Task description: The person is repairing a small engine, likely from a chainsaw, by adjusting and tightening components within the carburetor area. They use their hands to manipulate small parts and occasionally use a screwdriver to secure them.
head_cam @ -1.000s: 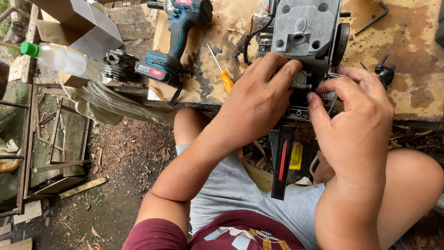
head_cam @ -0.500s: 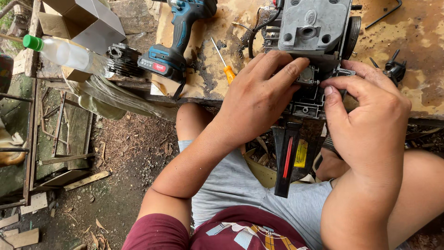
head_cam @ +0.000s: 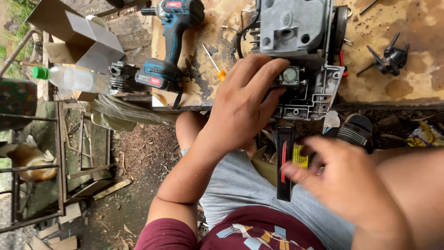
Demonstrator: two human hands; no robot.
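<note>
A grey engine body [head_cam: 296, 28] with a small round part on its near side sits at the front edge of the stained wooden bench [head_cam: 416, 83]. My left hand [head_cam: 245, 106] lies over its lower left corner, fingers pressed on that round part and gripping the housing. My right hand [head_cam: 342, 180] is blurred, down over my lap and clear of the engine, with nothing visible in it. A black handle with a red stripe and yellow label [head_cam: 284, 162] hangs below the engine between my knees.
A blue cordless drill [head_cam: 171, 41] and an orange-handled screwdriver [head_cam: 215, 62] lie left of the engine. Farther left are a finned cylinder [head_cam: 122, 76], a plastic bottle [head_cam: 69, 78] and a cardboard box [head_cam: 78, 37]. A black part [head_cam: 391, 58] lies at right.
My right hand has let go of the engine's right side and dropped back toward my lap. The left hand stays on the engine.
</note>
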